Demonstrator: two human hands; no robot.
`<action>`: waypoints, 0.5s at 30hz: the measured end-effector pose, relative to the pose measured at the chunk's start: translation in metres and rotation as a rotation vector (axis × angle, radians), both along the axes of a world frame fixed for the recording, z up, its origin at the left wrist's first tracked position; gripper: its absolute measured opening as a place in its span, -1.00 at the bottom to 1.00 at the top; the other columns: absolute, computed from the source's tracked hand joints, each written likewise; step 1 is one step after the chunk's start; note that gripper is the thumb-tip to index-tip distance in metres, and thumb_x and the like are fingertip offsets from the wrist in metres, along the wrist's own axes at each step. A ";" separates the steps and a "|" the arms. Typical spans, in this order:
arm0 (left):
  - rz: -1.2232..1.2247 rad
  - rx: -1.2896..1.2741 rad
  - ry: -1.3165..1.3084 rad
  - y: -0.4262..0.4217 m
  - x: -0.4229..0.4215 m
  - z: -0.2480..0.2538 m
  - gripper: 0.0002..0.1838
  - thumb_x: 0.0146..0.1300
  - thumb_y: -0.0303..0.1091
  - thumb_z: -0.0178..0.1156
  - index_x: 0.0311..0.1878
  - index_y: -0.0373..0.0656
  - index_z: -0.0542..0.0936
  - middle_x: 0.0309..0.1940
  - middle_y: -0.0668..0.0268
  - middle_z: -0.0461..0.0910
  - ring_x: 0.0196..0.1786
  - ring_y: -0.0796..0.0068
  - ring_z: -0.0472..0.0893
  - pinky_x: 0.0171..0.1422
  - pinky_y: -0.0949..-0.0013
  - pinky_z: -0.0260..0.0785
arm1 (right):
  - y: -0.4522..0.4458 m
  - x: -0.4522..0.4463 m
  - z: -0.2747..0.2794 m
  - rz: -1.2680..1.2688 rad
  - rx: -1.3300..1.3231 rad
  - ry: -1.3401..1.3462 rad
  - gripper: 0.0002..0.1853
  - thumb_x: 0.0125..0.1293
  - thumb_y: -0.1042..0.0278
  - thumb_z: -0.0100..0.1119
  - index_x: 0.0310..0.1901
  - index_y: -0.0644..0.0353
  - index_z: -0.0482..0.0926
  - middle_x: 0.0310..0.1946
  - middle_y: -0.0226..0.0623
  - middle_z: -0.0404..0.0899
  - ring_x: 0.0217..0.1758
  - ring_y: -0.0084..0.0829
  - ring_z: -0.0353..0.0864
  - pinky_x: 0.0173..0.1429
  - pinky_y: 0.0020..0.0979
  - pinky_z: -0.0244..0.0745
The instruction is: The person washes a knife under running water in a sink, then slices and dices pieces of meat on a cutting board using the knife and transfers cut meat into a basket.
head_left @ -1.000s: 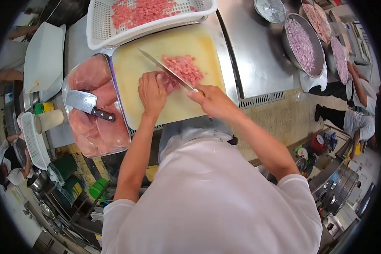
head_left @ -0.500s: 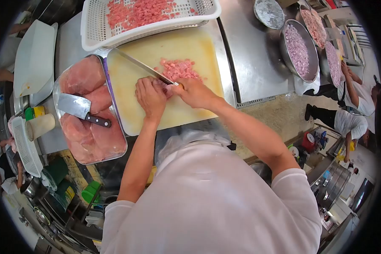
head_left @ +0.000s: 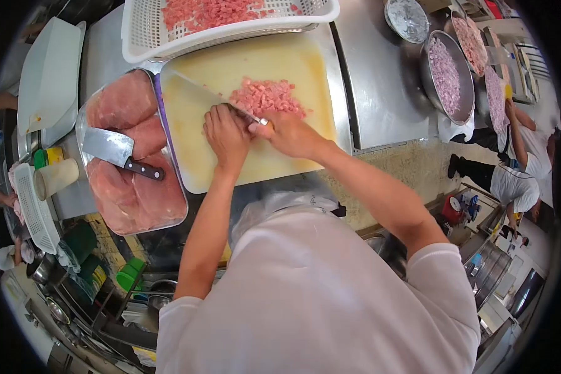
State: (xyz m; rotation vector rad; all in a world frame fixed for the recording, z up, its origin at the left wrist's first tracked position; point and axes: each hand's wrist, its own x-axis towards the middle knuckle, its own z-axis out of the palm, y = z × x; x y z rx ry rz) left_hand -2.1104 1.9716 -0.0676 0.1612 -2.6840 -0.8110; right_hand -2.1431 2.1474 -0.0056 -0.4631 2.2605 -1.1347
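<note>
- The diced meat (head_left: 270, 96) sits in a loose heap right of centre on the cutting board (head_left: 262, 57), pink and moist-looking, cut into small, uneven cubes, with a few stray bits at its edges.
- The left hand (head_left: 227, 137) is curled, fingers bunched and pressing down on the board, left of the heap; whatever it pins is mostly covered, though it seems to be a darker piece of meat.
- The right hand (head_left: 290, 134) is closed around the handle of a long knife (head_left: 246, 115), its blade slanting across the board toward the far left corner, blurred along its length.
- Beyond the board, a white perforated basket (head_left: 230, 38) holds more pink cubes.
- Left of the board, a cleaver (head_left: 109, 144) lies on big, smooth, pale-pink slabs (head_left: 121, 100).
</note>
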 end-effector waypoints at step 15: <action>-0.062 -0.119 -0.008 -0.001 0.002 0.007 -0.66 0.14 -0.38 0.34 0.00 -0.14 0.57 -0.08 0.14 0.51 0.07 0.01 0.50 0.09 -0.02 0.31 | 0.001 0.078 0.037 -0.312 -0.050 -0.064 -0.45 0.61 0.01 0.13 0.11 0.52 0.60 -0.41 0.19 0.65 -0.26 0.15 0.70 -0.07 0.01 0.55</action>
